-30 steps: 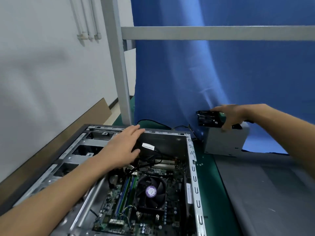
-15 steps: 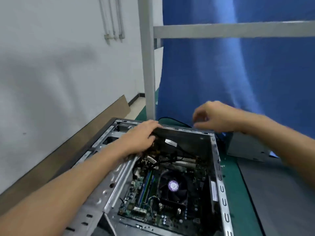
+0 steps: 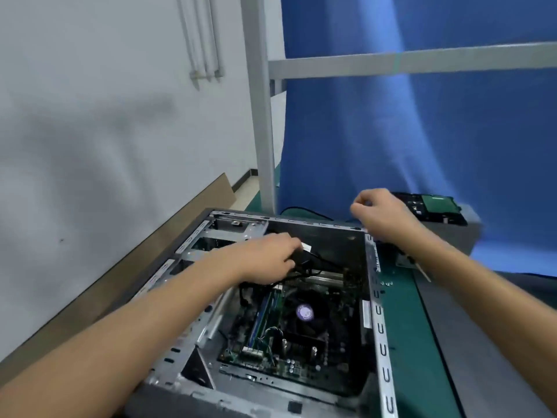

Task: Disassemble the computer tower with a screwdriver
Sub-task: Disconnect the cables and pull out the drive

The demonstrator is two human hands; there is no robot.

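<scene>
**A:** Where do we have the computer tower (image 3: pixel 380 327)?

**B:** We have it lying on its side on the green surface (image 3: pixel 422 342), open side up. We look straight down at the circuit board (image 3: pixel 266 359) and the fan (image 3: pixel 304 312) with its purple sticker.

**A:** And our left hand (image 3: pixel 271 254)?

**B:** We reach it in over the left wall of the tower, to the far end of the inside. Its grip is closed around a bunch of black cables (image 3: pixel 313 257), just beside a small white tag (image 3: pixel 306 245) on them.

**A:** Our right hand (image 3: pixel 384 217)?

**B:** We hold it in the air above the far right corner of the tower, fingers curled in. The picture is blurred there, so we cannot tell whether that grip has anything in it.

**A:** What do we see around the tower?

**B:** A few small screws (image 3: pixel 386 283) lie on the surface just beside the right wall. Beyond the right hand a grey box (image 3: pixel 471 233) stands on the surface. A black drive (image 3: pixel 434 206) lies flat on top of it, with a green board facing up. A blue curtain (image 3: pixel 422 131) hangs behind, and a grey frame post (image 3: pixel 262 116) stands near the tower's far edge. To our left a sheet of cardboard (image 3: pixel 205 203) runs along the foot of the white wall (image 3: pixel 105 116).
</scene>
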